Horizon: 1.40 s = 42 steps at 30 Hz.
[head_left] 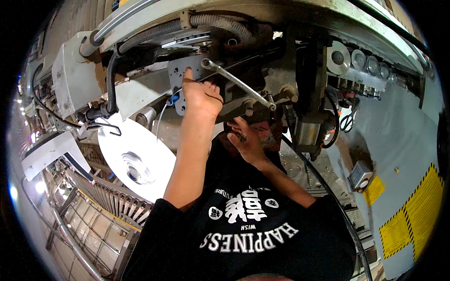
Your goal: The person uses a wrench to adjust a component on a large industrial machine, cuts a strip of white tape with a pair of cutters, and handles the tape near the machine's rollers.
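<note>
My left hand [202, 99] reaches up to a grey metal plate [179, 69] with several holes. Its thumb is raised against the plate and the other fingers are curled in; what they hold, if anything, is hidden. Just right of it a long steel wrench [238, 85] slants across the machine, its lower end close to two round studs [249, 109]. Neither hand is seen to touch the wrench. Lower down, my right hand [247, 144] is beneath the studs, thumb and forefinger spread apart, near a dirty reddish part [262, 132]. A blue fitting [173, 99] with a thin pale tube is beside my left wrist.
Ribbed conduit [112, 79] curves along the machine on the left. A large white disc-shaped piece [140, 159] stands below it. On the right are a cylinder [308, 135], a black cable [323, 180], round metal rollers [338, 57] and a grey panel with yellow labels [396, 234].
</note>
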Tool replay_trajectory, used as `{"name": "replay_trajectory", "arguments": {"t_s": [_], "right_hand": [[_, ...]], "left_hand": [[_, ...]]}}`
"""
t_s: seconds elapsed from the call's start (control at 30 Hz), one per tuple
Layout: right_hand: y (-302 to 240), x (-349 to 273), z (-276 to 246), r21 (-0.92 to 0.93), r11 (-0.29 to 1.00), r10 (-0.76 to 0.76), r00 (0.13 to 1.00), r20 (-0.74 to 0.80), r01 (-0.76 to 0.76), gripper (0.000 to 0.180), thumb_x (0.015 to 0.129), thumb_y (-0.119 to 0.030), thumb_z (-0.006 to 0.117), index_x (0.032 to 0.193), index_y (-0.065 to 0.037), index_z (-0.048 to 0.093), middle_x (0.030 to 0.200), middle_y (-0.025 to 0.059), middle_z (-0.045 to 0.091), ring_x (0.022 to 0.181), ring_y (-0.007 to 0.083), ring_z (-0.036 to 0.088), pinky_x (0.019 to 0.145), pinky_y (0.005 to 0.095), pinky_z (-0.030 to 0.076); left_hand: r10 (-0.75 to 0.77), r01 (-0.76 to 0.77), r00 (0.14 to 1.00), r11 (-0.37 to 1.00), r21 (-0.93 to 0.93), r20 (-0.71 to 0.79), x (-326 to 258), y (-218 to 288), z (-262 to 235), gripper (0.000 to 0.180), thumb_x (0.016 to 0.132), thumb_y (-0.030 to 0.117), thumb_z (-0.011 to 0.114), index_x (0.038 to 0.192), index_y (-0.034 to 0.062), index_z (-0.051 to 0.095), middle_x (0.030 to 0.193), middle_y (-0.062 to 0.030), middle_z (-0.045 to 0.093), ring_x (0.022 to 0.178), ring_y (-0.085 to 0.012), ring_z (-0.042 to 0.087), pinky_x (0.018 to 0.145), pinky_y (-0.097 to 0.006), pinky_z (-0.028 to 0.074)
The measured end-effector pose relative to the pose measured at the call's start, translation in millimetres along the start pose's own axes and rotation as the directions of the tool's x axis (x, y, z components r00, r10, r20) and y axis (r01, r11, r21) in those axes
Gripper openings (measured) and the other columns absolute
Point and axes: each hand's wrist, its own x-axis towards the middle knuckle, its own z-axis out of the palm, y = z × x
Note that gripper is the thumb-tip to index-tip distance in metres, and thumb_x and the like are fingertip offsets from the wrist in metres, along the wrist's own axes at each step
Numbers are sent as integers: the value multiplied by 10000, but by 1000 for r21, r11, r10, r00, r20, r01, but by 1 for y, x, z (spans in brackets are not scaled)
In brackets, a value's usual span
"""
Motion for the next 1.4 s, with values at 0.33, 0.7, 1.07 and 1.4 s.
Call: {"name": "replay_trajectory", "arguments": {"t_s": [0.33,0.7,1.07,1.4], "right_hand": [[-14,8,-14,-27,999,-35,997,64,36,517,1005,-197,702,1424,35,509,1369,174,612,1308,269,614,1100,405,485],[-26,10,-21,-36,999,10,996,92,-7,565,1013,-423,665,1374,-4,549,1339,176,590,1207,332,617,1039,443,486],[-15,4,-13,-1,1000,5,999,51,-5,640,1010,-462,662,1431,-5,512,1384,208,565,1256,337,606,1059,455,481],[-9,2,-13,-2,1000,24,997,73,-24,652,1019,-432,657,1447,31,491,1424,250,568,1312,370,577,1105,471,447]], "left_hand": [[-30,2,983,988,-153,-182,4,-17,26,608,945,597,586,1327,124,586,1340,-75,637,1296,-226,512,1218,-335,227],[49,-67,981,994,-88,-189,-15,-15,36,689,899,615,631,1355,103,564,1353,-82,645,1260,-209,539,1151,-295,311],[82,-94,989,990,-101,-121,-9,-15,12,820,892,605,645,1445,23,476,1492,-130,524,1364,-256,460,1212,-344,256],[73,-86,993,987,-136,-97,-3,-18,17,611,918,574,616,1319,114,582,1300,-68,641,1218,-280,568,1133,-419,374]]}}
